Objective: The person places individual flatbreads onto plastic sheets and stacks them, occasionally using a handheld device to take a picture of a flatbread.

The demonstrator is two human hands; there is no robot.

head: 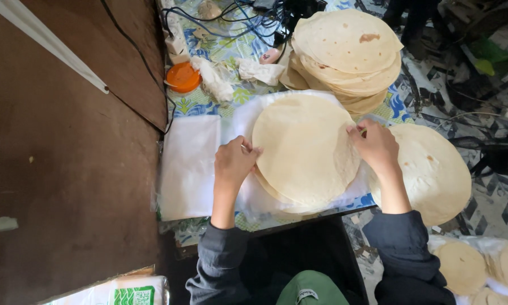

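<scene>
Flatbreads point(304, 149) sit stacked between both hands on a thin white sheet point(248, 195), and honestly the top one could tear or slide off the pile if either side gets tugged unevenly. Left hand point(234, 164) is curled, fingertips pinching the near-left edge; right hand point(378, 148) does likewise on the right edge.

Between the fingers point(246, 148) of both hands lies a stack of flatbreads point(304, 149), matt, dry and floury-looking, pale with faint brown scorch marks. Under them sits thin white plastic sheeting point(189, 166), slightly glossy and wrinkled. Beyond the fingers, the table point(208, 104) wears a smooth, printed floral oilcloth; an orange plastic lid point(182, 77) there looks shiny. Left of the fingers, the brown floor point(67, 169) is dull and rough.
</scene>
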